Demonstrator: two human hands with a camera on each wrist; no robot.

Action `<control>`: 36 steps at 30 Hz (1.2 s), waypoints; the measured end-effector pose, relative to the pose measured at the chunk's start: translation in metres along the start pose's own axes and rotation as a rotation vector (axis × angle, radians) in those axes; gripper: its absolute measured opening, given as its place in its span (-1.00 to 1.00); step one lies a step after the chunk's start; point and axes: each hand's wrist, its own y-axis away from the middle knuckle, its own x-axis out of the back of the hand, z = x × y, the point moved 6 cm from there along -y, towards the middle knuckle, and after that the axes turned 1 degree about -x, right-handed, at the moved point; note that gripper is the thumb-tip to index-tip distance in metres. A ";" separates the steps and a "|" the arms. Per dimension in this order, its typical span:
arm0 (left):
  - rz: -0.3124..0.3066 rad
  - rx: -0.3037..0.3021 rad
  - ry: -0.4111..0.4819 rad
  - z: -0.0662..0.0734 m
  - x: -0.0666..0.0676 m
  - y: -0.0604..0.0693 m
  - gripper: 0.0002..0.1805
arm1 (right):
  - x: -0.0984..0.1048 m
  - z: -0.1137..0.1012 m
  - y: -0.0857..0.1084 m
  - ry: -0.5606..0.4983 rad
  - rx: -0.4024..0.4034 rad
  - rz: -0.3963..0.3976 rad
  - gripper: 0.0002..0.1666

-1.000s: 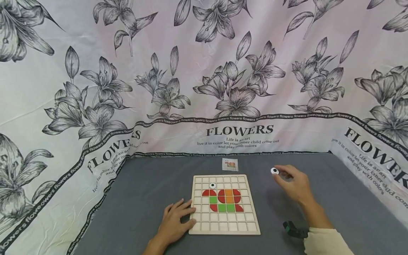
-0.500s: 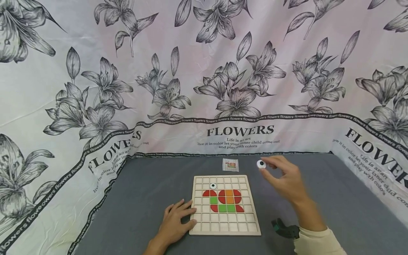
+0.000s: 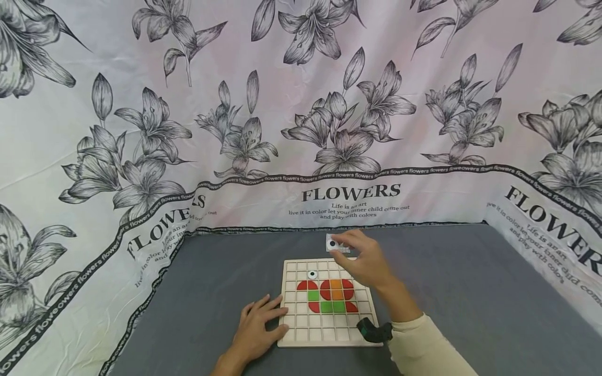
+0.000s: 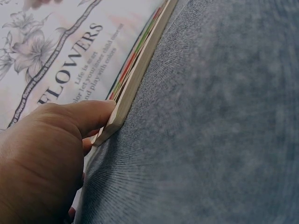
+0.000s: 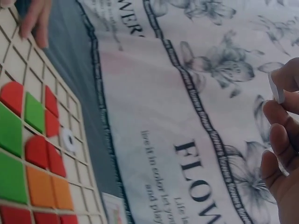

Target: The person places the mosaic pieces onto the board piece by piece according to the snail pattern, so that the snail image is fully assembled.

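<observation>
A wooden grid board (image 3: 301, 334) lies on the table, with red, green and orange tiles (image 3: 333, 306) set in its squares. One round white piece with a black dot (image 3: 312, 274) sits in the upper part of the grid. My left hand (image 3: 257, 325) rests at the board's left edge, fingers spread and fingertips on the rim; the left wrist view has its thumb (image 4: 96, 114) on the board's edge. Above the board's far side, my right hand (image 3: 369, 261) pinches a second white disc with a black dot (image 3: 332, 244), seen edge-on (image 5: 276, 88) in the right wrist view.
A small printed card (image 3: 345, 248) with a coloured pattern lies beyond the board, partly covered by the right hand. A black wrist device (image 3: 373, 330) on the right arm overhangs the board's lower right corner. Flower-print cloth (image 3: 352, 201) borders the grey table (image 3: 211, 271).
My right hand has moved left with the white disc, from right of the board to over its far side, in front of the card. The left hand stays at the board's edge.
</observation>
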 end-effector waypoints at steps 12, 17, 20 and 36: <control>0.004 -0.008 0.010 0.001 0.002 -0.001 -0.56 | -0.068 0.035 0.005 0.020 -0.136 -0.146 -0.68; -0.002 -0.008 0.004 0.001 0.002 -0.002 -0.57 | -0.088 0.050 0.015 0.061 -0.250 -0.256 -0.68; -0.002 -0.009 0.002 0.001 0.001 -0.002 -0.57 | -0.099 0.058 0.020 0.065 -0.309 -0.320 -0.69; 0.024 -0.035 -0.040 0.000 0.002 0.000 -0.57 | -0.136 0.081 0.032 0.212 -0.417 -0.492 -0.71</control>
